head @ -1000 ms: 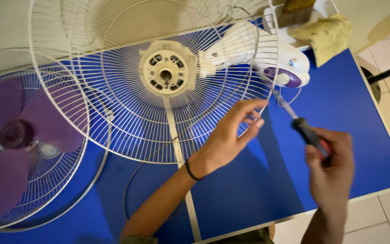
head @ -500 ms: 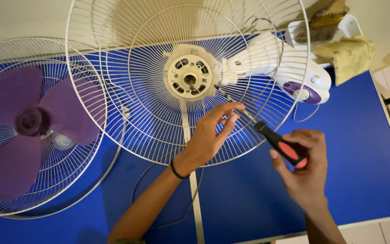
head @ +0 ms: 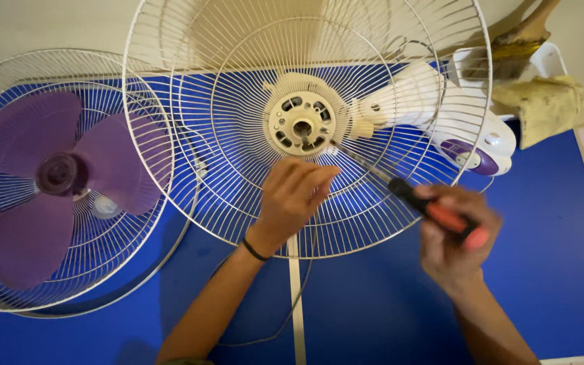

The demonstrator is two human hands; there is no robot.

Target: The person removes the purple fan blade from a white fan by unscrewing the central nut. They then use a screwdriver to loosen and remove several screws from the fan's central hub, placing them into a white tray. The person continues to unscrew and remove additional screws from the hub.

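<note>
A white wire fan guard point(head: 238, 203) stands over the blue table, with a cream round hub point(head: 301, 124) at its middle. My right hand point(head: 455, 241) grips a screwdriver point(head: 434, 211) with a black and red handle. Its thin shaft runs up left, the tip at the hub's lower right edge. My left hand point(head: 294, 196) rests on the guard's wires just below the hub, fingers pinched near the shaft. A black band circles that wrist.
The white fan motor body point(head: 441, 122) with a purple panel lies right of the hub. A purple three-blade fan point(head: 55, 182) sits in another wire guard point(head: 8, 297) at the left. A white tray point(head: 549, 61) with a brush and yellow cloth stands at the back right. The blue table point(head: 549, 270) ends at right.
The view has shifted so the guard and hub sit further right. My right hand has brought the screwdriver tip up to the hub. My left hand moved up the wires toward the hub.
</note>
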